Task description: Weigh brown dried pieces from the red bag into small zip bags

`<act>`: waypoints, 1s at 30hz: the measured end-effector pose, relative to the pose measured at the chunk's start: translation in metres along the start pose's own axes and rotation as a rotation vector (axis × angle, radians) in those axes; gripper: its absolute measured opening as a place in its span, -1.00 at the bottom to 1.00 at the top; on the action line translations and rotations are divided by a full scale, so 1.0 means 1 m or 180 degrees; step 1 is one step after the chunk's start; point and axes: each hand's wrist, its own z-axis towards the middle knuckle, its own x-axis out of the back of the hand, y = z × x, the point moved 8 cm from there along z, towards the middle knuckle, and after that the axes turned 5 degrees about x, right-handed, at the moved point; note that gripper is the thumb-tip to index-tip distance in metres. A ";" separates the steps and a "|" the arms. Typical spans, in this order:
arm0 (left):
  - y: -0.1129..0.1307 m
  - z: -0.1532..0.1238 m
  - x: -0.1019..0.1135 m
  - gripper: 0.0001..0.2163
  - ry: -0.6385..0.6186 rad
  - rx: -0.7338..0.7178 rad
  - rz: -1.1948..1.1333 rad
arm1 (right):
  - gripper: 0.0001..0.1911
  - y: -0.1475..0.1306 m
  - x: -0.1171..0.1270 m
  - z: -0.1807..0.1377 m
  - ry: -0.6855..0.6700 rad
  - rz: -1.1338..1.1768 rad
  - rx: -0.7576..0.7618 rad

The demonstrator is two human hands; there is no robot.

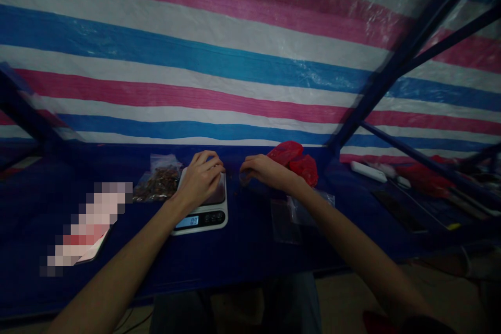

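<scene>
A small white digital scale stands on the dark blue table, its lit display facing me. My left hand rests over the scale's platform with its fingers curled; what they hold is hidden. My right hand hovers just right of the scale, fingers pinched together on something too small to make out. A clear bag of brownish bits lies left of the scale. A red plastic bag sits behind my right hand.
Empty clear plastic bags lie under my right forearm. A blurred-out flat object lies at the left. White and dark items sit at the right. Dark metal frame bars slant across a striped tarp behind the table.
</scene>
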 end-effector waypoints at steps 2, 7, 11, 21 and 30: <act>-0.001 -0.001 -0.001 -0.77 -0.0014 0.0030 -0.0020 | -0.78 0.000 0.004 0.001 0.0075 0.0123 -0.0012; -0.004 0.000 -0.009 -0.79 -0.0239 0.0078 0.0015 | -0.65 0.003 0.009 -0.003 0.0300 0.0621 -0.0133; -0.007 0.004 -0.015 -0.77 -0.0421 0.0246 0.0080 | -0.52 0.028 0.003 -0.022 0.0760 0.0417 -0.0654; -0.024 0.026 -0.051 -0.76 -0.1179 0.0432 0.0070 | -0.85 0.065 -0.015 -0.052 0.0240 -0.0536 -0.1157; -0.049 0.059 -0.104 -0.81 -0.2721 0.0565 0.0140 | -0.92 0.049 -0.016 -0.047 0.0375 -0.0871 -0.1113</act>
